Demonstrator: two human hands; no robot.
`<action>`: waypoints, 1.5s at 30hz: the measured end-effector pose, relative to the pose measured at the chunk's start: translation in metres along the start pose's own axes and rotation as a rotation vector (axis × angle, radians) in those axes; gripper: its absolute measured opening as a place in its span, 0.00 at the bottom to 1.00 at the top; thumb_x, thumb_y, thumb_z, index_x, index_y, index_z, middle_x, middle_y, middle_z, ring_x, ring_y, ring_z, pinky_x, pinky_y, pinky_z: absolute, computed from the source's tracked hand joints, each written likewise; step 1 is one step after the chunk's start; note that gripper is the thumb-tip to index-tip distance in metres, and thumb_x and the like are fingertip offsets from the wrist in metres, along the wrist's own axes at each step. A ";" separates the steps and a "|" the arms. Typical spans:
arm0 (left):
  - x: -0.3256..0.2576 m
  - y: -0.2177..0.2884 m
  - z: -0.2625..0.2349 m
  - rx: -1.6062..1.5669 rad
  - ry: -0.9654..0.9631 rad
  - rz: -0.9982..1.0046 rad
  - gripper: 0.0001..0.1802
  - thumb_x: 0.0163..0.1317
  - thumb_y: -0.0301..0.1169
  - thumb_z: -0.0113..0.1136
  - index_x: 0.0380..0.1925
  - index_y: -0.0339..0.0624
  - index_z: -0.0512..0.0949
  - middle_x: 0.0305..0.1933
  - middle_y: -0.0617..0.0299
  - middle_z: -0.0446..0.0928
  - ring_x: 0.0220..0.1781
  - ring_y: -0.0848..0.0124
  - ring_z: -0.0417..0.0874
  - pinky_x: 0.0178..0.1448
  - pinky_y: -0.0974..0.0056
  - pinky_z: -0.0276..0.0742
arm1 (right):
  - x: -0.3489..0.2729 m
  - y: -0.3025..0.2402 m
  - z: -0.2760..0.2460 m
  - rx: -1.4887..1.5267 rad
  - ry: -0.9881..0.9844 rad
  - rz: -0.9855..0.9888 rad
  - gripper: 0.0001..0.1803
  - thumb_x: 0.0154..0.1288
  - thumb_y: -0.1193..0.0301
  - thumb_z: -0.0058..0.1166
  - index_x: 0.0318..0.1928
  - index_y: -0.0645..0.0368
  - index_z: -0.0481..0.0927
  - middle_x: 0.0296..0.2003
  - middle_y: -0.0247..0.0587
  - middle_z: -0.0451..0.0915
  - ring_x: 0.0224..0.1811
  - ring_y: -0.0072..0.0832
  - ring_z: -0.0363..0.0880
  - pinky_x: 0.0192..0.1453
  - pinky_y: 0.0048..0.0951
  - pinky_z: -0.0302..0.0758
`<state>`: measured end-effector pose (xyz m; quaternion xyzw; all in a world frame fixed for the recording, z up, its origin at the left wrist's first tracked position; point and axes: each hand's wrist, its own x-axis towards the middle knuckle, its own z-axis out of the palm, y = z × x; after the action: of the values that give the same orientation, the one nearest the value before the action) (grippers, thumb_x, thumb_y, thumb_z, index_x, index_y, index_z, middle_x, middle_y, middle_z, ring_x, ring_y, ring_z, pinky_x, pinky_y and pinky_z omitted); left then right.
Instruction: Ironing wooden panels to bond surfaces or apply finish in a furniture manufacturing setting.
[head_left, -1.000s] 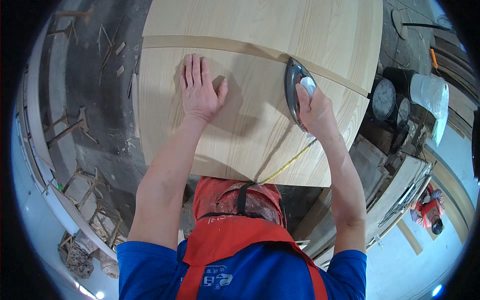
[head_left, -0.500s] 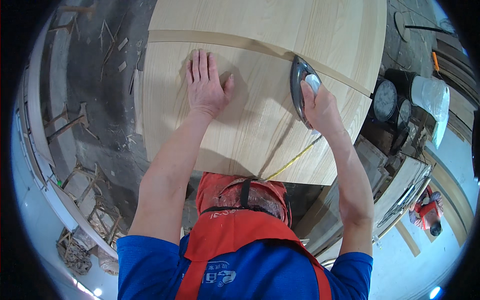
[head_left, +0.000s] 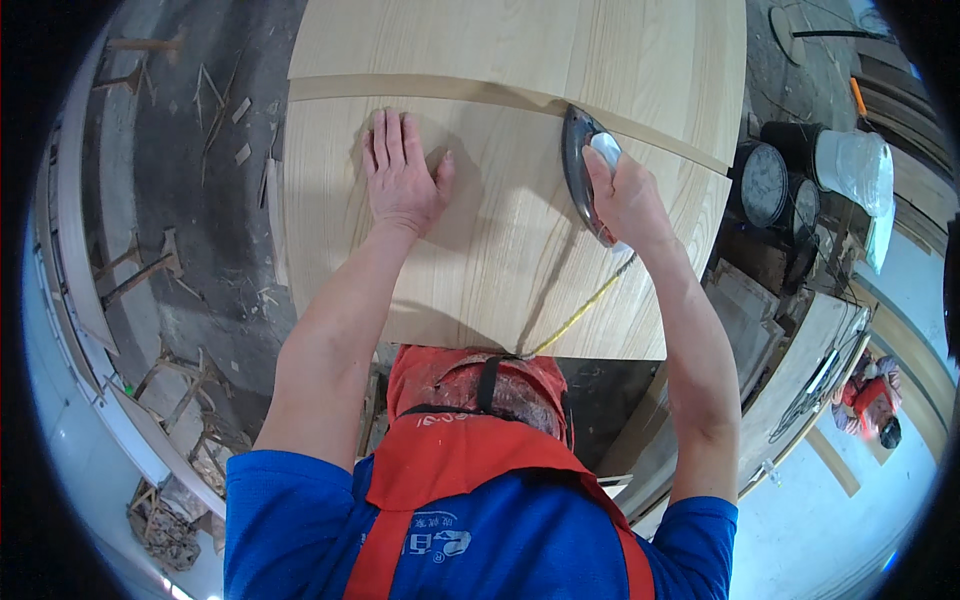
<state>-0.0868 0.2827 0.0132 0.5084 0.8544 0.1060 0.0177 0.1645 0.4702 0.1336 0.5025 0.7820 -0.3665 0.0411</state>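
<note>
Item: large round wooden tabletop (head_left: 520, 60), pale veneer, the landmark for all below.
Left hand (head_left: 400, 180): we lay it flat on the tabletop's veneer, fingers extended and close together, holding nothing.
Right hand (head_left: 625, 195): clamped around the handle of a flat iron (head_left: 580, 170), which sits on the tabletop at the veneer strip (head_left: 420, 88).
Yellow cord (head_left: 580, 315): trails from the iron off the tabletop's near edge.

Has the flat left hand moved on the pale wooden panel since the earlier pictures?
Cannot tell. The left hand lies flat just below the darker seam strip on the pale wooden panel, as before; its small shift in the picture matches the camera's.
</note>
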 end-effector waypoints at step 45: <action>0.004 0.001 -0.005 -0.053 0.042 0.011 0.45 0.72 0.49 0.60 0.79 0.30 0.61 0.86 0.39 0.57 0.90 0.43 0.51 0.90 0.36 0.45 | -0.017 0.002 0.004 -0.021 -0.034 -0.011 0.33 0.85 0.49 0.51 0.39 0.74 0.79 0.32 0.75 0.83 0.41 0.73 0.86 0.41 0.60 0.82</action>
<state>-0.0886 0.2855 0.0181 0.5100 0.8487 0.1394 0.0126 0.1731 0.4551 0.1368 0.4915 0.7878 -0.3667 0.0576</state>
